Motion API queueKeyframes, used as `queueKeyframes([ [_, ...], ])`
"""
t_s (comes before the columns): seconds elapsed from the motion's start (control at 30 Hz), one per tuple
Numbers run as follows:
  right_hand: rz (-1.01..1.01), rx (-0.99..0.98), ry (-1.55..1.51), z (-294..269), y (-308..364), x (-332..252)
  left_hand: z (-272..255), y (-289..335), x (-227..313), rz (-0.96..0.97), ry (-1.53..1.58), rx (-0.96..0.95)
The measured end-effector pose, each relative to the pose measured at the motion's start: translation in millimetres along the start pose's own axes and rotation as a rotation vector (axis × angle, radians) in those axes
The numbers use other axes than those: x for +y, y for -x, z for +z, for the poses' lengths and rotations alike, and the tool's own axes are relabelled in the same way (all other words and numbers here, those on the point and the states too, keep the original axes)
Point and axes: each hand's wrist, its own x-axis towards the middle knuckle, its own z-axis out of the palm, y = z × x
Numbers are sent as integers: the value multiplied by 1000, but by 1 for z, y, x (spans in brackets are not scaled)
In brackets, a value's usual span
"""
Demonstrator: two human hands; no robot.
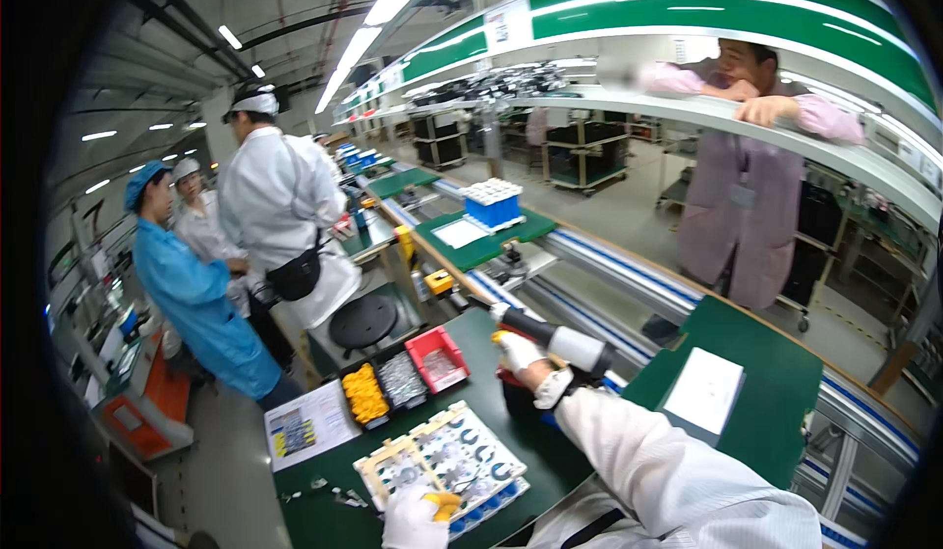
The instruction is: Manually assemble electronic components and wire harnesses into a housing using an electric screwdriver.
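Observation:
My right hand (521, 355), in a white glove with yellow fingertips, is wrapped around a black-and-white pistol-shaped power tool (580, 348) at the bench's right side. The tool's handle is partly hidden by the hand. At the lower edge my left hand (415, 520), gloved the same way, has its yellow fingertips curled together over the near edge of a white-topped assembly (462, 456). Whether they hold anything is hidden. Dark curved pieces lie on that assembly, a cream frame (391, 448) covers its left part, and blue shows beneath it.
Behind the assembly stand bins of yellow parts (364, 394), metal parts (401, 379) and a red bin (436, 357). A printed sheet (308, 425) lies left. Beyond runs a conveyor (609, 266) carrying a blue block (493, 205). Several people stand nearby; one leans on a shelf (629, 100).

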Motion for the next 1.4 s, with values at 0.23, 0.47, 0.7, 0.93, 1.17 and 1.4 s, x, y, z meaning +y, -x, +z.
queueKeyframes([
  [0.23,598,-86,-277,6,26,-67,2,14,3,28,-60,208],
  [0.47,499,-186,-356,24,24,-85,2,28,4,-130,-105,182],
  [0.7,400,-53,71,36,84,-95,9,34,-41,-433,380,92],
  [0.93,247,-503,-300,-56,129,-218,6,-10,-15,4,-201,-9],
  [1.17,-401,-1011,147,-24,115,-253,4,1,-12,-59,-290,-1],
  [1.4,-254,-1014,93,-1,132,-236,10,9,-23,-3,-231,188],
])
